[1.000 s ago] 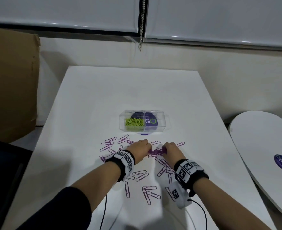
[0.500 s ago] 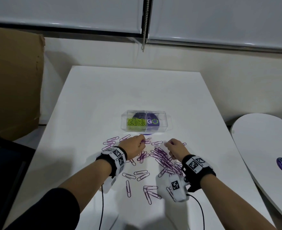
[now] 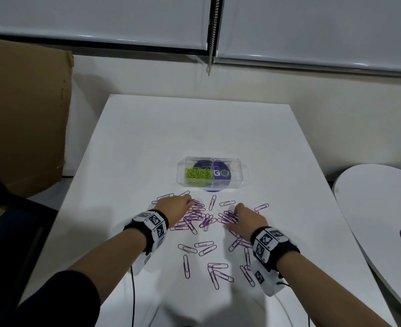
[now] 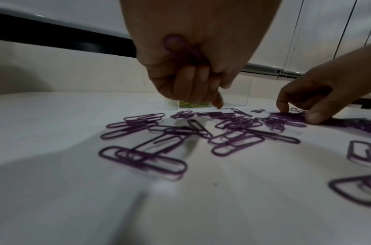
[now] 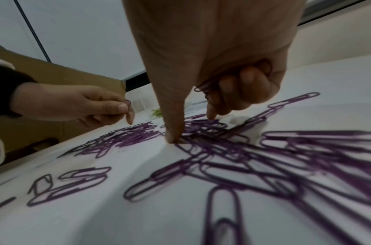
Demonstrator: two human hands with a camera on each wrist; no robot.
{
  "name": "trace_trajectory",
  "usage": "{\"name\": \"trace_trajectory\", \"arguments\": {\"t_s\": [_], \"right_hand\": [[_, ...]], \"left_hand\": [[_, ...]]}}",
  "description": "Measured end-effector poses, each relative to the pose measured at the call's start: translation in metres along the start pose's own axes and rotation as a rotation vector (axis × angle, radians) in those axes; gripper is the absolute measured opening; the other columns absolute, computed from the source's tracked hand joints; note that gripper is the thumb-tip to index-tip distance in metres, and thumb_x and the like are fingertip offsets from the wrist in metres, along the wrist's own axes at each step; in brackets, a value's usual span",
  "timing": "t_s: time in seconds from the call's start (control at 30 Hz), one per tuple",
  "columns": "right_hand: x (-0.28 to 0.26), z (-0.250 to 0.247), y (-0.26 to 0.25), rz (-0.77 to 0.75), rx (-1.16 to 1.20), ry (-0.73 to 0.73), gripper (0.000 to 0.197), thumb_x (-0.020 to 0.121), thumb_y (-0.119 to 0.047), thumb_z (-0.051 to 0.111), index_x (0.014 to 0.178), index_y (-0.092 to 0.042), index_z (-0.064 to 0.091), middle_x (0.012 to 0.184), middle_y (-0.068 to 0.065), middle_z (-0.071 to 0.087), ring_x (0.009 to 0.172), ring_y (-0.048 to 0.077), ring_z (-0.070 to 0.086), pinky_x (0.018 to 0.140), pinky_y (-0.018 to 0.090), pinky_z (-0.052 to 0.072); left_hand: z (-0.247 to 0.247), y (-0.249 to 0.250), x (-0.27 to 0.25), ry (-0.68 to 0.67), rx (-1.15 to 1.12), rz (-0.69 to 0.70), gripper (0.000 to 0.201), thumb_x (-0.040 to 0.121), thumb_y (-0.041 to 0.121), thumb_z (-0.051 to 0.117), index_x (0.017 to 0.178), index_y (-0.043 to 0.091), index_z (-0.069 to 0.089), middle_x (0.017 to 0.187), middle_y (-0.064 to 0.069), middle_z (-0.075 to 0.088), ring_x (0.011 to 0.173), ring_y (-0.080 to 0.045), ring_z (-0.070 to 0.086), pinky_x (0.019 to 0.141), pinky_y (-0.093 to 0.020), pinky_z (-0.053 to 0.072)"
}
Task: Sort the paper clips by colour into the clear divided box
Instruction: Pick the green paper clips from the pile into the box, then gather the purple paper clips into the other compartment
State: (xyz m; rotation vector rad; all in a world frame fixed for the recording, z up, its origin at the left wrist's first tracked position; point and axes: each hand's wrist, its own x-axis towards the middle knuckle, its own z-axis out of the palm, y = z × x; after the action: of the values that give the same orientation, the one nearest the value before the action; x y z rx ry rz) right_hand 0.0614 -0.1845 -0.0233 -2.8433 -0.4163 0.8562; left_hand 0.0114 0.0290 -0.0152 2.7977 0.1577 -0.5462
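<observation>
Many purple paper clips (image 3: 201, 218) lie scattered on the white table (image 3: 194, 128) in front of the clear divided box (image 3: 238, 175). Green clips (image 3: 198, 174) fill its left compartment; the right one holds no clips. My left hand (image 3: 188, 202) is at the pile's far left, fingers curled round purple clips (image 4: 176, 44), index tip touching the table. My right hand (image 3: 233, 214) is on the pile's right side. In the right wrist view its thumb and index finger press on the clips (image 5: 212, 131) while the curled fingers hold a few purple clips (image 5: 203, 87).
A brown cardboard box (image 3: 24, 114) stands left of the table. A second white rounded tabletop (image 3: 378, 208) lies close on the right. A round purple sticker (image 3: 221, 177) shows beneath the box. Thin black cables (image 3: 132, 298) run from both wrists. A blind cord (image 3: 212, 31) hangs behind.
The hands were close together over the middle of the pile. They have drawn apart, the left going left and farther away, the right staying on the right-hand heap.
</observation>
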Motion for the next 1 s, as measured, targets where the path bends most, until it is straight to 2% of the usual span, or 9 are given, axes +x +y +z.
{"name": "trace_trajectory", "arguments": {"t_s": [0.1, 0.2, 0.3, 0.47, 0.63, 0.73, 0.8, 0.9, 1.0], "right_hand": [[0.005, 0.000, -0.005, -0.011, -0.025, -0.030, 0.046, 0.087, -0.039, 0.056, 0.118, -0.007, 0.045, 0.120, 0.012, 0.058, 0.110, 0.030, 0.057, 0.091, 0.038, 0.045], [0.008, -0.003, -0.006, -0.017, -0.011, -0.072, 0.037, 0.090, -0.034, 0.053, 0.115, -0.006, 0.048, 0.121, 0.014, 0.058, 0.110, 0.031, 0.056, 0.090, 0.036, 0.043], [0.008, -0.003, -0.006, -0.051, -0.001, -0.085, 0.022, 0.092, -0.030, 0.051, 0.101, -0.011, 0.047, 0.120, 0.015, 0.059, 0.110, 0.031, 0.056, 0.090, 0.035, 0.043], [0.005, -0.002, -0.006, -0.077, -0.036, -0.074, 0.032, 0.096, -0.027, 0.045, 0.116, -0.003, 0.047, 0.122, 0.017, 0.055, 0.110, 0.032, 0.056, 0.088, 0.035, 0.043], [0.003, -0.005, -0.006, -0.145, -0.048, -0.077, 0.028, 0.097, -0.027, 0.041, 0.111, -0.003, 0.047, 0.120, 0.017, 0.050, 0.100, 0.032, 0.057, 0.083, 0.037, 0.043], [0.003, -0.015, -0.005, -0.162, -0.011, -0.078, 0.017, 0.098, -0.028, 0.040, 0.094, -0.012, 0.036, 0.101, 0.018, 0.058, 0.081, 0.023, 0.050, 0.072, 0.032, 0.037], [0.002, -0.027, -0.005, -0.186, 0.007, -0.081, 0.017, 0.098, -0.027, 0.040, 0.092, -0.013, 0.032, 0.090, 0.012, 0.054, 0.078, 0.022, 0.048, 0.070, 0.030, 0.035], [0.001, -0.052, -0.010, -0.236, 0.062, -0.031, 0.014, 0.098, -0.025, 0.040, 0.094, -0.012, 0.038, 0.090, 0.009, 0.057, 0.077, 0.021, 0.050, 0.070, 0.028, 0.037], [0.012, -0.087, -0.020, -0.249, 0.059, 0.095, 0.024, 0.099, -0.026, 0.039, 0.109, -0.006, 0.048, 0.094, 0.010, 0.062, 0.082, 0.024, 0.058, 0.072, 0.029, 0.042]], "left_hand": [[-0.003, -0.012, -0.001, 0.045, -0.009, -0.060, 0.040, 0.101, 0.039, 0.026, 0.129, 0.014, 0.041, 0.110, -0.011, 0.067, 0.099, -0.029, 0.064, 0.083, -0.034, 0.047], [-0.006, -0.030, -0.001, 0.044, -0.012, -0.164, 0.050, 0.095, 0.045, 0.040, 0.133, 0.012, 0.036, 0.121, -0.009, 0.062, 0.109, -0.028, 0.061, 0.087, -0.035, 0.047], [-0.006, -0.044, 0.001, 0.019, -0.037, -0.264, 0.044, 0.094, 0.039, 0.046, 0.127, 0.010, 0.039, 0.124, -0.011, 0.060, 0.110, -0.029, 0.060, 0.090, -0.036, 0.047], [0.001, -0.041, 0.000, -0.008, -0.057, -0.262, 0.034, 0.097, 0.036, 0.040, 0.118, 0.009, 0.047, 0.116, -0.011, 0.063, 0.104, -0.028, 0.062, 0.086, -0.034, 0.047], [0.011, -0.016, -0.005, -0.091, 0.008, -0.106, 0.039, 0.098, 0.041, 0.036, 0.116, 0.009, 0.050, 0.111, -0.009, 0.065, 0.102, -0.028, 0.062, 0.084, -0.033, 0.047], [0.011, 0.001, -0.008, -0.105, 0.128, 0.012, 0.038, 0.100, 0.033, 0.029, 0.117, 0.006, 0.049, 0.113, -0.012, 0.065, 0.103, -0.031, 0.061, 0.085, -0.035, 0.046], [0.007, 0.008, -0.008, -0.116, 0.160, 0.068, 0.037, 0.101, 0.030, 0.027, 0.118, 0.006, 0.048, 0.111, -0.013, 0.065, 0.101, -0.032, 0.062, 0.082, -0.034, 0.046], [-0.004, 0.011, -0.008, -0.106, 0.126, 0.138, 0.034, 0.101, 0.029, 0.026, 0.114, 0.006, 0.047, 0.104, -0.014, 0.066, 0.090, -0.031, 0.061, 0.076, -0.034, 0.046], [-0.023, 0.013, -0.008, -0.035, 0.103, 0.182, 0.032, 0.101, 0.028, 0.026, 0.110, 0.006, 0.049, 0.091, -0.010, 0.063, 0.074, -0.024, 0.050, 0.070, -0.033, 0.042]]}}
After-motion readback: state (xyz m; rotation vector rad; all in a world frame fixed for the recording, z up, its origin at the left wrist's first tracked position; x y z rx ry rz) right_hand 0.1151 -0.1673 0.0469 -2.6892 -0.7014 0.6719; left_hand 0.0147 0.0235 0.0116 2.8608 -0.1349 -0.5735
